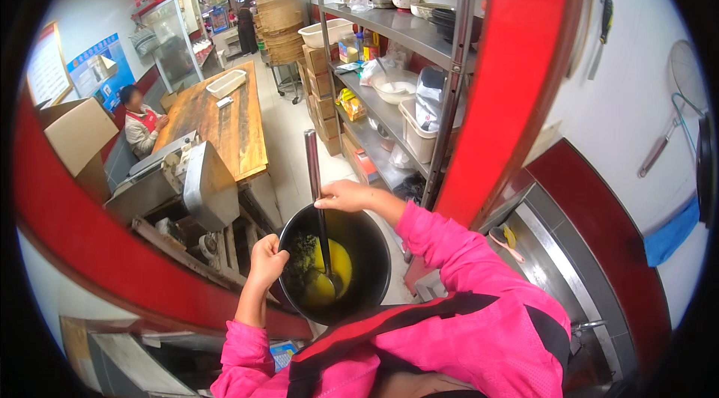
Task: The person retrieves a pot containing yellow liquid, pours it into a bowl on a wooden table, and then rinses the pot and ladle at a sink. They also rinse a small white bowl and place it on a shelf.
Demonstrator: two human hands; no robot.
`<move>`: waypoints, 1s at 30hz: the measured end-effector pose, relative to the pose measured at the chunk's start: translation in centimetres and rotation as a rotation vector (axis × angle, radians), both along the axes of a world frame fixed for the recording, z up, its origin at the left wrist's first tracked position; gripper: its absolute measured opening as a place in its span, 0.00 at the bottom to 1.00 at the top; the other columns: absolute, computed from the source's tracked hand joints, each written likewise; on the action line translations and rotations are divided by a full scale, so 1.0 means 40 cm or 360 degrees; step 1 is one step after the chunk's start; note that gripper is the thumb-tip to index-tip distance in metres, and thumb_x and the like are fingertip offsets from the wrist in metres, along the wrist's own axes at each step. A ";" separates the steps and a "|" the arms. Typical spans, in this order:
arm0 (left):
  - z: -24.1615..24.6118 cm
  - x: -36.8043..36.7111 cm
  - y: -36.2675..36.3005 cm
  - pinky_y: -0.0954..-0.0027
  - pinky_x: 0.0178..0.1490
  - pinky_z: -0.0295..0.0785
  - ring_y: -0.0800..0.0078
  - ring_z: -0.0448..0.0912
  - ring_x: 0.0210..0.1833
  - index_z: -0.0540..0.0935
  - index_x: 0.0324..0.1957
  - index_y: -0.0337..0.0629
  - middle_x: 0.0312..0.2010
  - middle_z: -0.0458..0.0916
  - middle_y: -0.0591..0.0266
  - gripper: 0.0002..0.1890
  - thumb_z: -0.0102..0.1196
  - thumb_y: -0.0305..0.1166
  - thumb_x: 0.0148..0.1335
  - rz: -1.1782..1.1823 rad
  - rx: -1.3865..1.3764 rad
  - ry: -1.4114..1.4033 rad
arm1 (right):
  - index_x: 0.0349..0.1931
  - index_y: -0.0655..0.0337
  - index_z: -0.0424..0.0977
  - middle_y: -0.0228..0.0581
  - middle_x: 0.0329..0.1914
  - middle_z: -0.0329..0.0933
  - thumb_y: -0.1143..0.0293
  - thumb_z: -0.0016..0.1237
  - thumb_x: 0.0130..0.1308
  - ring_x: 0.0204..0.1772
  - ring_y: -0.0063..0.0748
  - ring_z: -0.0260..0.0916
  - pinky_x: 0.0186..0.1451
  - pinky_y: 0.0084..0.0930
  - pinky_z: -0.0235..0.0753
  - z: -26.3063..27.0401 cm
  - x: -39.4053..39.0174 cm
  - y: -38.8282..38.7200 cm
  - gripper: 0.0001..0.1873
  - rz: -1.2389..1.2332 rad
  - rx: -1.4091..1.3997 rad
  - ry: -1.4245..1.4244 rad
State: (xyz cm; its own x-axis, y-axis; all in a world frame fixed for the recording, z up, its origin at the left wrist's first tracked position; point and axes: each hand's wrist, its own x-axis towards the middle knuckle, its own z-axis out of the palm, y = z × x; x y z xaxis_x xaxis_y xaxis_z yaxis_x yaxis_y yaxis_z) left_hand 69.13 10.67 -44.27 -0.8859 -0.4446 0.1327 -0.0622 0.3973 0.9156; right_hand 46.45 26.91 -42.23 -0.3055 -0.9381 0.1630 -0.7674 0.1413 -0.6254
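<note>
A deep black pot (375, 263) is in front of my body, its inside partly in shadow. Gripping its left rim is my left hand (268, 260), fingers curled. My right hand (344, 196) holds the long metal handle of a ladle (312, 165) above the far rim. The ladle's bowl end (332, 281) dips into yellow liquid (340, 256) at the bottom. Dark green bits (302, 255) cling to the pot's inner wall or float at the left; I cannot tell which.
Ahead runs a wooden table (222, 123), with a seated person (143, 123) beside it. A metal machine (208, 187) stands front left, a steel shelf rack (393, 24) right, stacked bamboo steamers (279, 27) behind. A red doorway frame (505, 78) is close on my right, then a sink (553, 252).
</note>
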 end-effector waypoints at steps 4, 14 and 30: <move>-0.005 -0.151 -0.091 0.76 0.20 0.52 0.84 0.56 0.19 0.59 0.14 0.43 0.14 0.57 0.74 0.13 0.49 0.16 0.40 0.0006 0.0008 0.0093 | 0.42 0.61 0.76 0.48 0.37 0.78 0.45 0.45 0.60 0.42 0.44 0.74 0.46 0.33 0.71 0.028 -0.199 -0.061 0.26 0.0066 0.0283 -0.0007; 0.003 -0.490 -0.372 0.78 0.21 0.49 0.86 0.55 0.19 0.60 0.16 0.45 0.15 0.57 0.77 0.12 0.46 0.15 0.39 0.0011 0.0070 0.0011 | 0.30 0.66 0.77 0.54 0.33 0.77 0.71 0.46 0.53 0.36 0.52 0.75 0.40 0.41 0.75 0.368 -0.796 -0.067 0.09 -0.1349 0.0047 0.0892; 0.163 -0.815 -0.724 0.75 0.22 0.50 0.83 0.55 0.22 0.60 0.16 0.41 0.17 0.55 0.74 0.11 0.48 0.19 0.41 0.0002 -0.0169 0.0131 | 0.30 0.65 0.76 0.36 0.22 0.78 0.61 0.48 0.59 0.24 0.23 0.75 0.23 0.21 0.68 0.711 -1.290 0.101 0.14 -0.2369 -0.0128 0.0612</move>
